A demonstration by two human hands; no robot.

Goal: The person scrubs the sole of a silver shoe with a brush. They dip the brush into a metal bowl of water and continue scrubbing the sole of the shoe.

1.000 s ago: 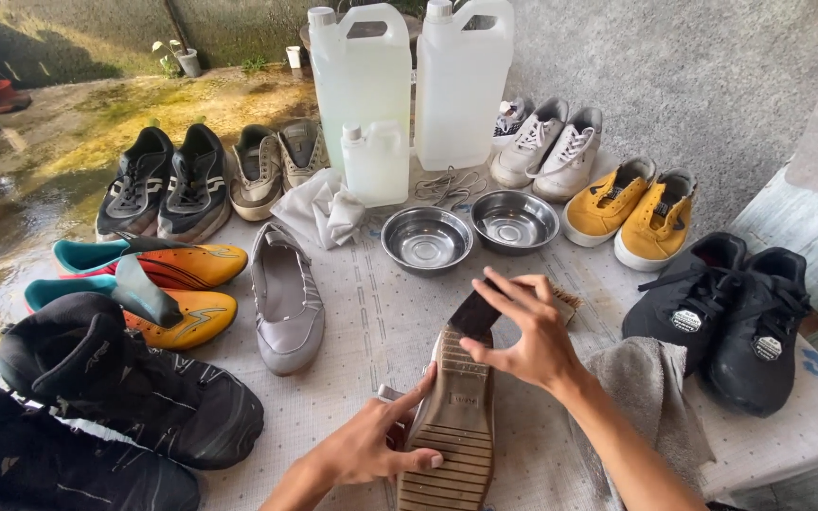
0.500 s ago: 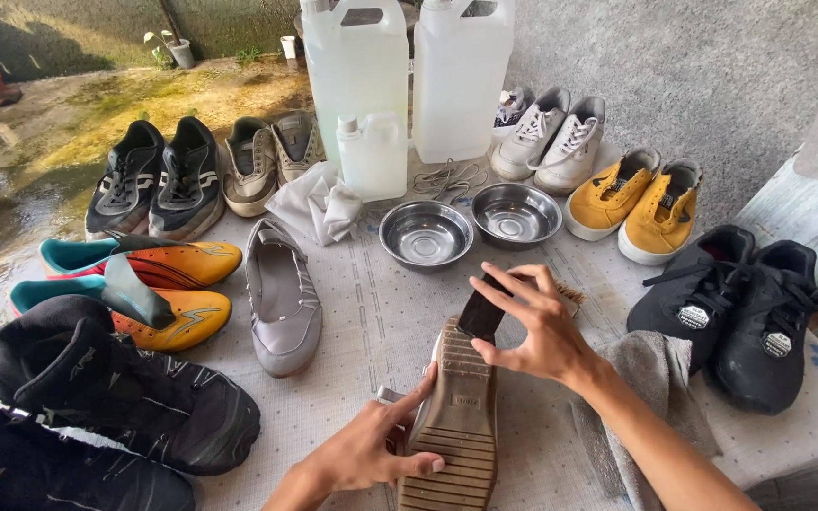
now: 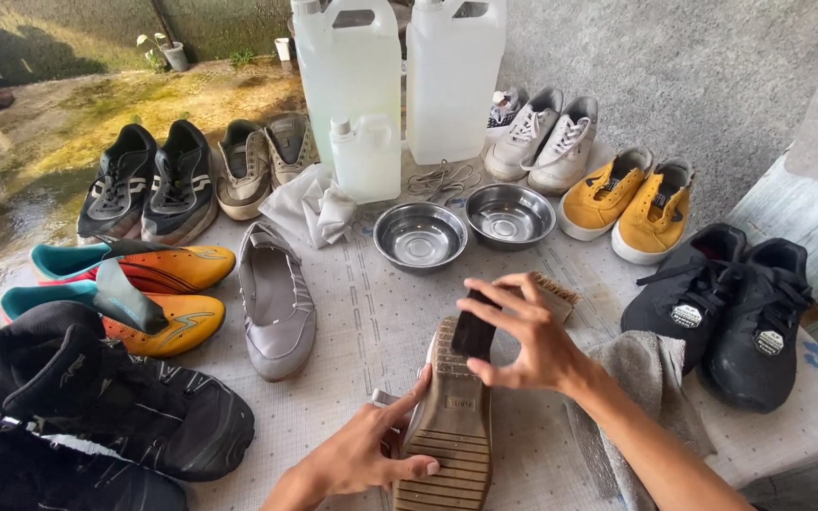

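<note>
A: Status. Your left hand (image 3: 357,454) has its fingers clamped round the side of the grey flat shoe turned sole-up, with a tan ribbed rubber sole (image 3: 452,431). It sits at bottom centre of the frame, on the white patterned cloth-covered desk (image 3: 371,312).

B: And the right?

A: Your right hand (image 3: 532,336) has its fingers closed on the dark-backed scrubbing brush with pale bristles (image 3: 477,326). The brush sits at the heel end of the sole, touching it or just above; I cannot tell which.

B: Step?

A: Reads as scrubbing the sole, heel end being worked. The ribbed forefoot near your left hand looks untouched, judging by position only.

B: What does the next move call for?

A: Keep the left grip firm so the shoe doesn't rock, bristles flat to the ribs. The two round steel bowls (image 3: 418,234) are above the shoe, near; whether they hold water I cannot tell. The grey towel (image 3: 650,378) lies just under your right forearm.

B: The mate?

A: A matching grey flat shoe lying upright (image 3: 276,303) is left of centre, well apart from your hands. The small white plastic bottle (image 3: 366,156) stands at top centre, in front of the two large translucent jugs (image 3: 452,76).
</note>
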